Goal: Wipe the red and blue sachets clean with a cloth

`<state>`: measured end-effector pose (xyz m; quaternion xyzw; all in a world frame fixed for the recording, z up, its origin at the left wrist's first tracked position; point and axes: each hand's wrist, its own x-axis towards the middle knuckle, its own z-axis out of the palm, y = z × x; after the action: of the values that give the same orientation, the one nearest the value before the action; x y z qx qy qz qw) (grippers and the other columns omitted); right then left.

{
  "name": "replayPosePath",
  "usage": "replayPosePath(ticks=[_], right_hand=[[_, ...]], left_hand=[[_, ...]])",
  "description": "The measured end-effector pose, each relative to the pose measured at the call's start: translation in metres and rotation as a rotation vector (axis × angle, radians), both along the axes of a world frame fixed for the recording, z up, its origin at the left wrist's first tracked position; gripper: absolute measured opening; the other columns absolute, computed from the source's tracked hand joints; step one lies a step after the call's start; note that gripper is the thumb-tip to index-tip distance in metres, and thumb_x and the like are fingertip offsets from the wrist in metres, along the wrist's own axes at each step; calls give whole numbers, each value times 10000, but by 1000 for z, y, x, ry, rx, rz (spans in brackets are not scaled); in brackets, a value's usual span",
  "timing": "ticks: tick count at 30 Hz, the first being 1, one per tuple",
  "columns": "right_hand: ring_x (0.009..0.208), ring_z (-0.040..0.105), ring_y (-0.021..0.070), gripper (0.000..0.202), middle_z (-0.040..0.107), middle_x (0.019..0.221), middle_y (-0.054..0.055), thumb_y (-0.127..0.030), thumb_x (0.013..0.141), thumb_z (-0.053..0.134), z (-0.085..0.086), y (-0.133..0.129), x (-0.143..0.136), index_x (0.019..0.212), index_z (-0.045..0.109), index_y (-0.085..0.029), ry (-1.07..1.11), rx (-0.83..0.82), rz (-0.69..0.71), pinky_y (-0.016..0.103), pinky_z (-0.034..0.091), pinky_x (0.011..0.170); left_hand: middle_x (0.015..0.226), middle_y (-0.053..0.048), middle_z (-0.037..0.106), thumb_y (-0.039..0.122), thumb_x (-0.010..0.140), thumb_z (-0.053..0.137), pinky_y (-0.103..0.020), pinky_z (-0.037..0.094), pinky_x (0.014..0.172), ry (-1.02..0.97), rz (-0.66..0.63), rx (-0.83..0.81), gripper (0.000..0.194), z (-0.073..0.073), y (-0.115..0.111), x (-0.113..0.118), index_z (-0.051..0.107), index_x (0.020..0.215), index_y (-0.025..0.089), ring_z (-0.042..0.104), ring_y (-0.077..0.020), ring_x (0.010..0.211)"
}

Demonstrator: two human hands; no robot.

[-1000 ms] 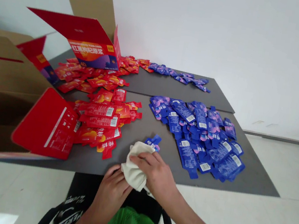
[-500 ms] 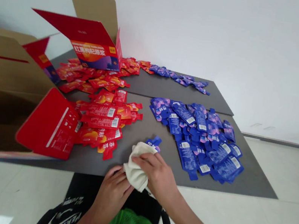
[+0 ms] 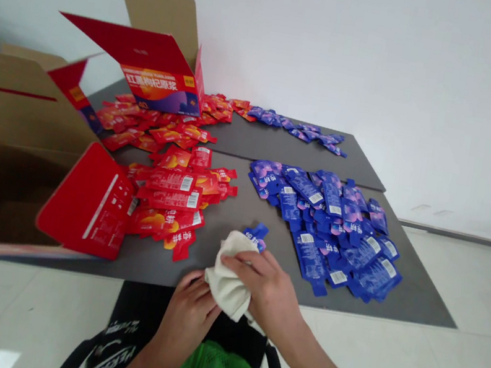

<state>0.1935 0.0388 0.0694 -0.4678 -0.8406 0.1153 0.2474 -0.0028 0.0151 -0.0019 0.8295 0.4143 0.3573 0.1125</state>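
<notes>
A cream-white cloth is bunched at the table's front edge, and my right hand grips it with fingers and thumb. One blue sachet pokes out from beneath the cloth's far side; the rest of it is covered. My left hand sits against the cloth's lower left side, fingers curled in. What those fingers hold is hidden by the hand and the cloth.
Printed blue sachets lie heaped to the right, with a smaller blue row at the back. Red sachets are piled to the left. Two open cartons, a red one and a nearer one, stand on the grey table.
The cloth is rumpled a little differently under my right hand, which has shifted slightly. My left hand stays at the cloth's edge. The whole view has moved slightly.
</notes>
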Motion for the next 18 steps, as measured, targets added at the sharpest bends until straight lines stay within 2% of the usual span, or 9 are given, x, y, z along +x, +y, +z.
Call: replayPosePath(ticks=[2, 5, 8, 10, 12, 14, 16, 18], right_hand=[[1095, 630, 246, 461, 725, 1242, 45, -98, 973, 645, -12, 1, -3, 1384, 667, -305, -17, -67, 15, 337, 563, 944], [1135, 629, 254, 493, 717, 1261, 62, -63, 957, 639, -23, 31, 12, 1391, 670, -295, -36, -60, -89, 360, 542, 1016], [1089, 630, 270, 500, 719, 1248, 94, -26, 940, 615, -16, 65, 31, 1383, 682, -247, -115, -6, -203, 390, 545, 991], [1038, 626, 275, 477, 722, 1238, 105, -36, 943, 613, -5, 71, 36, 1376, 687, -223, -131, 48, -247, 405, 553, 948], [1018, 618, 275, 463, 716, 1245, 106, -63, 955, 624, 6, 59, 31, 1388, 677, -221, -82, 109, -241, 410, 552, 926], [1030, 614, 269, 470, 710, 1261, 93, -100, 965, 647, 10, 35, 18, 1411, 657, -247, -21, 123, -177, 398, 552, 921], [1050, 618, 258, 479, 714, 1261, 65, -128, 976, 654, 6, 11, 3, 1425, 641, -294, -28, 52, -76, 364, 564, 897], [1102, 626, 247, 475, 720, 1256, 47, -125, 978, 654, -4, 0, -5, 1415, 645, -312, -56, -38, -12, 334, 574, 904]], left_hand=[[893, -1, 803, 176, 1038, 550, -432, 475, 968, -2, -2, -7, 241, 1, 0, 0, 742, 905, 234, 751, -212, 870], [1187, -23, 792, 205, 1046, 565, -432, 448, 991, 24, -9, 2, 201, 2, 1, 0, 734, 1147, 247, 721, -243, 1140], [1320, -18, 741, 225, 1062, 549, -419, 432, 991, 42, -18, 33, 242, 4, 2, 1, 702, 1248, 252, 677, -240, 1251], [1315, -7, 745, 226, 1065, 548, -411, 430, 989, 34, -10, 41, 233, 3, 2, 1, 704, 1237, 251, 683, -228, 1241], [1311, -2, 747, 224, 1062, 554, -407, 431, 990, 21, -2, 41, 231, 3, 2, 2, 704, 1235, 251, 684, -225, 1239], [1242, -4, 776, 214, 1054, 562, -408, 434, 992, 5, 2, 29, 205, 2, 1, 2, 726, 1175, 244, 707, -227, 1185], [1041, -5, 815, 193, 1047, 553, -412, 445, 982, -7, 10, 19, 207, 2, 0, 1, 753, 1010, 230, 750, -222, 1012], [863, 2, 801, 177, 1045, 538, -412, 455, 966, -11, 16, 14, 272, 3, 0, 1, 741, 871, 225, 749, -206, 846]])
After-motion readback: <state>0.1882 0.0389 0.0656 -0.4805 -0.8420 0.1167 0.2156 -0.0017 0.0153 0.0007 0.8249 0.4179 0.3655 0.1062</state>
